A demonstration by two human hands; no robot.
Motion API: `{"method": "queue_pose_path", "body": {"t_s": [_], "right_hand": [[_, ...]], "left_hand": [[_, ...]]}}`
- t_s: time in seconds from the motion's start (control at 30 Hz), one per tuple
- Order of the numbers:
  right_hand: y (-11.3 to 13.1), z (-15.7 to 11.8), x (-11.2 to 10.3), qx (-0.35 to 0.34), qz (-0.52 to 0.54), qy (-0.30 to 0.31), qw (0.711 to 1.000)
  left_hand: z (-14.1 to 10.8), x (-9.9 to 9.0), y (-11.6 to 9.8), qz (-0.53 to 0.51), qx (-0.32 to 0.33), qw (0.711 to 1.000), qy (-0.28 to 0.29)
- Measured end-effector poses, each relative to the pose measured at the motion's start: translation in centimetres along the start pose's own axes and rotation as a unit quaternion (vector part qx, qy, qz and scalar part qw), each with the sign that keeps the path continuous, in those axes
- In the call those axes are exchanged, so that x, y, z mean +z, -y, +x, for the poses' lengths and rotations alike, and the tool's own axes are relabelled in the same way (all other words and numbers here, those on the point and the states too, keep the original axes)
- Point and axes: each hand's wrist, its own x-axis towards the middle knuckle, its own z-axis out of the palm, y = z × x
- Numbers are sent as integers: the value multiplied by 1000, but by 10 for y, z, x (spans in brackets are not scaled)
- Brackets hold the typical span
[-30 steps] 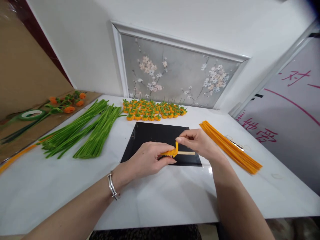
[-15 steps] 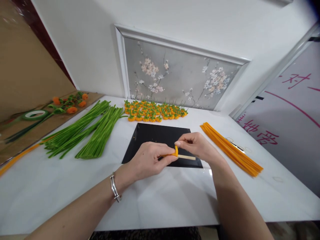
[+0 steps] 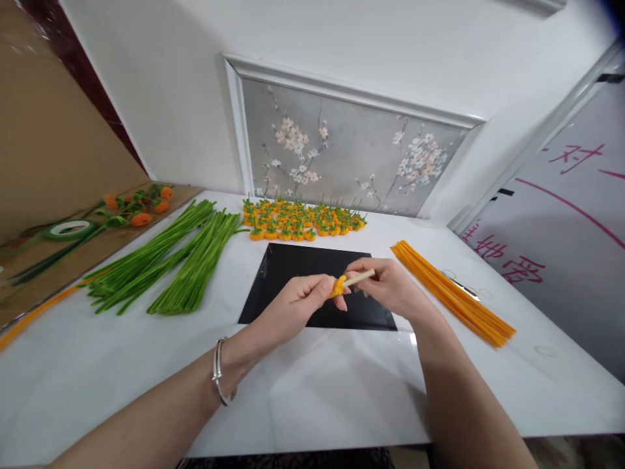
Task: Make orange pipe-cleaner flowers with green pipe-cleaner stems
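Above the black mat (image 3: 283, 273), my left hand (image 3: 307, 296) pinches a pale wooden stick (image 3: 360, 278) with an orange pipe cleaner (image 3: 338, 285) wound round it. The stick's bare end points up and to the right. My right hand (image 3: 383, 283) is closed just beside the winding, behind the stick; its fingertips are partly hidden, and what they grip is hard to make out. Behind the mat stand several small orange pumpkin shapes (image 3: 283, 231) with green tops.
Green pipe cleaners (image 3: 195, 267) lie in bundles on the left, and an orange bundle (image 3: 452, 293) on the right. Farther left, green tape (image 3: 71, 228) and orange flowers (image 3: 141, 219) rest on cardboard. A framed floral panel (image 3: 351, 143) stands at the back.
My left hand has turned, tilting the stick's free end upward. The orange loop that stood up from the stick is now wrapped closer, and my right hand has shifted behind the stick.
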Motion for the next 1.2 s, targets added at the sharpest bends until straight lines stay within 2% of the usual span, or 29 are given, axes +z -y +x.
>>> {"method": "queue_pose_path", "body": {"t_s": [0.1, 0.17, 0.3, 0.37, 0.53, 0.77, 1.0, 1.2], "right_hand": [[5, -2, 1, -75, -27, -131, 988], [10, -4, 2, -98, -23, -175, 980], [18, -7, 11, -50, 114, -96, 988], [22, -7, 17, -48, 148, -67, 986], [24, -3, 27, -55, 201, -57, 977], [14, -2, 27, -36, 276, -28, 960], [12, -4, 27, -37, 289, -9, 957], [11, -3, 28, -56, 291, -27, 955]], "left_hand": [[2, 0, 5, -111, -38, 993, -19], [4, 0, 9, -170, -47, 984, -28], [5, 1, 16, -242, -38, 969, -39], [5, 1, 16, -259, -36, 964, -41], [3, 3, 11, -271, -36, 961, -34], [2, 2, 9, -261, -28, 965, -12], [-1, 2, 5, -171, -14, 985, -25], [0, 2, -3, -18, 54, 994, -92]]}}
